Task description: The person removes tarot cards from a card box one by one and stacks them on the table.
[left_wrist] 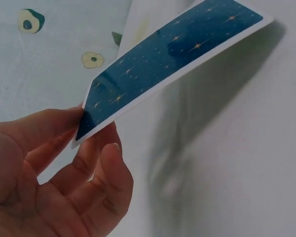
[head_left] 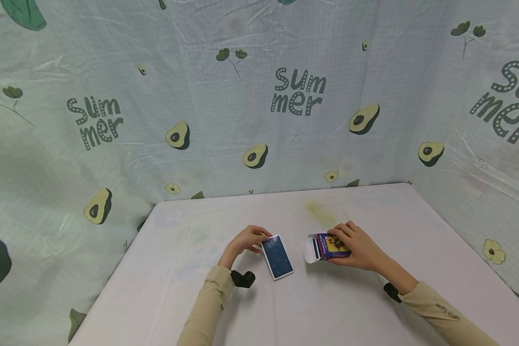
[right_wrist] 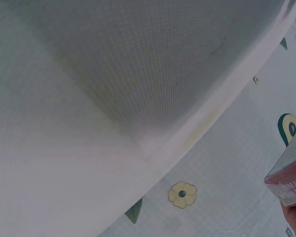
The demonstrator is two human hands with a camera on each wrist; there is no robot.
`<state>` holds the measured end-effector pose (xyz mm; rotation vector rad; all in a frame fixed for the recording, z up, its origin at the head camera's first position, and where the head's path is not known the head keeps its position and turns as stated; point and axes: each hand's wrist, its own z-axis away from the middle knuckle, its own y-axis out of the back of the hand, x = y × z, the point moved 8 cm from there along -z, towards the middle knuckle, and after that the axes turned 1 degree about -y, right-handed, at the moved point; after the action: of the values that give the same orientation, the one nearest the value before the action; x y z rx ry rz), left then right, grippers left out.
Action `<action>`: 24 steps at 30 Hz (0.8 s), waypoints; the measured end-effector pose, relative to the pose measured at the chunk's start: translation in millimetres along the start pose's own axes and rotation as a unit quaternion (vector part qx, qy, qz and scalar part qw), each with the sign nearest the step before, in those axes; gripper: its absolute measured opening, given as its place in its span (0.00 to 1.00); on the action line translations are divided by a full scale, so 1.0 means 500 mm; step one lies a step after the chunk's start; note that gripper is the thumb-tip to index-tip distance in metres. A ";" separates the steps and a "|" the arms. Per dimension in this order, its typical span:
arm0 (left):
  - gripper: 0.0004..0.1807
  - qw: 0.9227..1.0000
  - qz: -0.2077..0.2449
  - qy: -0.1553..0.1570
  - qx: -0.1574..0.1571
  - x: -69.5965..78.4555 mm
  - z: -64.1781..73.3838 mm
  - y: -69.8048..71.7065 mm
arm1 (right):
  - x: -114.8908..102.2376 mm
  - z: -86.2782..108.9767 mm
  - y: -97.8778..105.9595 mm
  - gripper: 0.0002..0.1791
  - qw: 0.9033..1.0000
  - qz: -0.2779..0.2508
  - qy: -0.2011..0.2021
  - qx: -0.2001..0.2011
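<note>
My left hand (head_left: 247, 240) pinches one short end of a tarot card (head_left: 278, 258) between thumb and fingers. Dark blue with small gold stars and a white border, the card (left_wrist: 160, 64) slants up from the fingertips in the left wrist view, over its shadow on the cloth. To the right, my right hand (head_left: 358, 247) grips a purple and yellow tarot card box (head_left: 334, 245) from above. The box's white flap (head_left: 310, 251) is open toward the left, and dark card edges show at the opening. Only a corner of the box (right_wrist: 288, 190) shows in the right wrist view.
A white cloth covers the table (head_left: 177, 288), with a yellowish stain (head_left: 321, 214) behind the box. Behind and at both sides hangs a pale curtain (head_left: 225, 110) printed with avocados, flowers and the word "summer". Dark bands sit at both wrists.
</note>
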<state>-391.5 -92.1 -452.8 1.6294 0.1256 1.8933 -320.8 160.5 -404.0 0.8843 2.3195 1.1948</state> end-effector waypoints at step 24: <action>0.15 1.000 -0.006 -0.002 0.002 -0.015 -0.038 -0.013 | 0.003 -0.001 -0.010 0.37 1.000 -0.008 -0.001 -0.010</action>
<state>-406.1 -84.9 -466.4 1.6322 0.1369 1.8822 -324.0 159.3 -408.0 0.8589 2.3057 1.2074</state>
